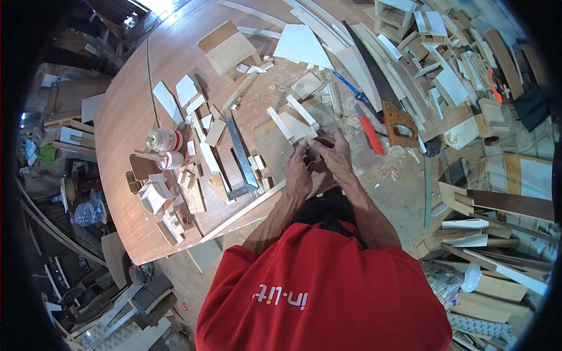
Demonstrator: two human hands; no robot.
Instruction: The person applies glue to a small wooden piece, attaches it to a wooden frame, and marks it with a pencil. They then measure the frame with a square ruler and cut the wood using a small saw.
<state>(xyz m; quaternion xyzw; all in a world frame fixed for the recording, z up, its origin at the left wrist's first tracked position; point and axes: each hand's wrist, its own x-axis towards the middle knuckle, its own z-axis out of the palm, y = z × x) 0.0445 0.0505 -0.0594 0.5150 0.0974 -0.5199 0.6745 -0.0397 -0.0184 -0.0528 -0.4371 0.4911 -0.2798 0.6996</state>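
My left hand [298, 169] and my right hand [333, 154] are close together at the table's near edge, fingers bent and pinched. Between them and just beyond the fingertips is a small wooden assembly [297, 126], a flat panel with two pale strips standing along its sides. Both sets of fingertips are at its near end, which they partly hide. Behind it a small wooden block [306, 86] lies on the dusty tabletop. Right of my right hand lies a cutter with an orange-red handle [371, 135].
A handsaw [400, 124] and a blue-handled tool [346, 83] lie to the right. On the left are a metal try square [239, 153], glue jars [164, 140] and several wood offcuts. Stacked wooden pieces [451, 82] fill the far right. A long strip [243, 212] runs along the near edge.
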